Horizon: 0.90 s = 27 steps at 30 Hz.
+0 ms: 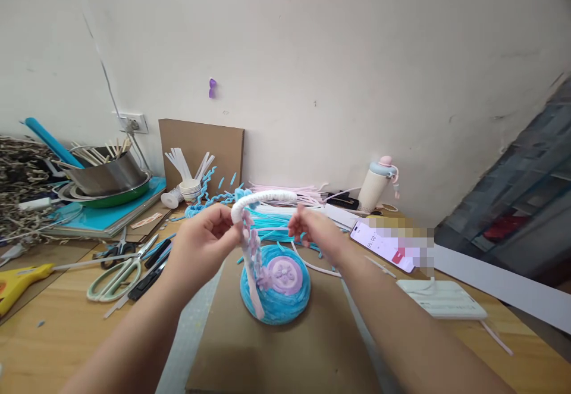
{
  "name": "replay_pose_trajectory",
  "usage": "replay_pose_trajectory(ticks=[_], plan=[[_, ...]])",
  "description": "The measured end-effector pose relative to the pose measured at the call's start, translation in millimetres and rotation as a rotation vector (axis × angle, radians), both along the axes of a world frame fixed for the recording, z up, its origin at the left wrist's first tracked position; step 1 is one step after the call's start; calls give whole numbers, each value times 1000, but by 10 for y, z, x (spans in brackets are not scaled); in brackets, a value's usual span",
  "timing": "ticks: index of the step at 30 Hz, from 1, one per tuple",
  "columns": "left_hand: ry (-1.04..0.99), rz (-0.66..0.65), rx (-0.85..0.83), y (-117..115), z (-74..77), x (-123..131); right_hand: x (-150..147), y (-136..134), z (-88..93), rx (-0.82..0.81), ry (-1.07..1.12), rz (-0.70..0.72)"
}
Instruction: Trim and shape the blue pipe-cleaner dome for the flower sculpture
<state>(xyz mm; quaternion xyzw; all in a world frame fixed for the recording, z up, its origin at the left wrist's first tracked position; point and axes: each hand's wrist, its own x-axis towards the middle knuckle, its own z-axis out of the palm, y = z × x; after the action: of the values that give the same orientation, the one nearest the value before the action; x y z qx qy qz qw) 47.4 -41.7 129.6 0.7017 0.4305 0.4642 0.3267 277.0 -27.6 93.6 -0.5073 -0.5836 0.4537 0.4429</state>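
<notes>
- My left hand (205,236) has a pinch grasp on the white fuzzy stem (263,196) just at its bend; from there it arches off to the right of the grip.
- My right hand (314,230), right of that grip, is loosely half-curled near the arch's free end; I see nothing held in it and can't tell whether it touches the stem.
- A pink-and-purple trim (255,245) hangs just right of my left fingertips.
- Below the grip lies the blue round base (292,310), topped by a pale purple disc (292,281), on the cardboard sheet (312,358). The stem's pinkish lower end overlaps the base; whether it is fixed there I cannot tell.
- Beyond my grip are loose blue stems (272,220); left of it, the scissors (116,281).
- I judge the step in hand to be steadying and shaping the arch over the base; the next move calls for a firm left pinch and light right-hand pressure.
</notes>
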Motion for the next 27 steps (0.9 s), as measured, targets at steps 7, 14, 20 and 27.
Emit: replay_pose_trajectory(ticks=[7, 14, 20, 27], plan=[[180, -151, 22, 317, 166, 34, 80, -211, -711, -107, -141, -9], [93, -407, -44, 494, 152, 252, 41, -699, -737, -381, 57, 61], [78, -430, -76, 532, 217, 193, 86, -482, -791, -215, 170, -214], [-277, 237, -341, 375, -323, -126, 89, -191, -938, -230, 231, -214]])
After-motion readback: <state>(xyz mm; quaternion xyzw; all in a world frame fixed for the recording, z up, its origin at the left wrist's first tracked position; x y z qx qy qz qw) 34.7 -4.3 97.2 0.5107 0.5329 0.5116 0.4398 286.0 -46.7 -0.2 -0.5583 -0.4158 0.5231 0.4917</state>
